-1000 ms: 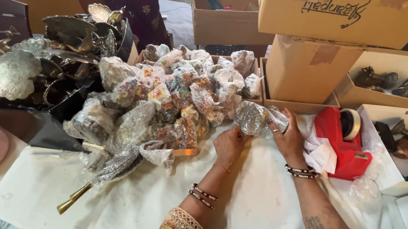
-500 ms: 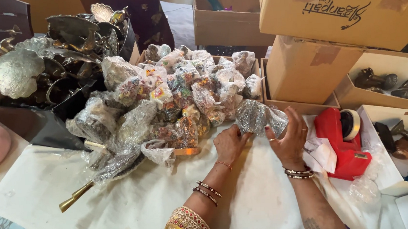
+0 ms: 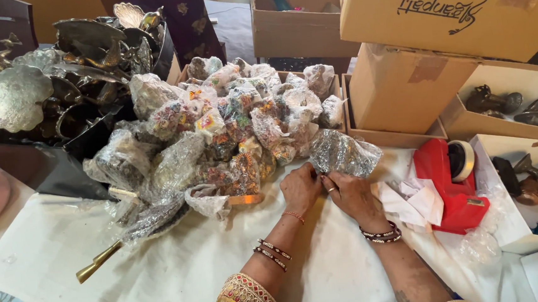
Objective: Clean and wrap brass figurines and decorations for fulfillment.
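A bundle wrapped in clear bubble wrap (image 3: 343,153) lies on the white cloth (image 3: 165,284) at the centre right. My left hand (image 3: 299,189) and my right hand (image 3: 351,194) meet at its near edge, and both pinch the wrap. Bangles ring both wrists. Just left of my hands rises a large heap of similar wrapped items (image 3: 229,122), several with colourful contents. A gold-coloured handle (image 3: 100,264) sticks out of the heap's near left side.
A red tape dispenser (image 3: 451,182) and crumpled white paper (image 3: 411,198) lie to the right of my hands. Cardboard boxes (image 3: 403,85) stand behind and right, some open with dark metal figures (image 3: 518,108). Metal ornaments (image 3: 67,64) are piled at the back left.
My hands have drawn closer together on the bundle's near edge. The bundle has shifted slightly on the cloth.
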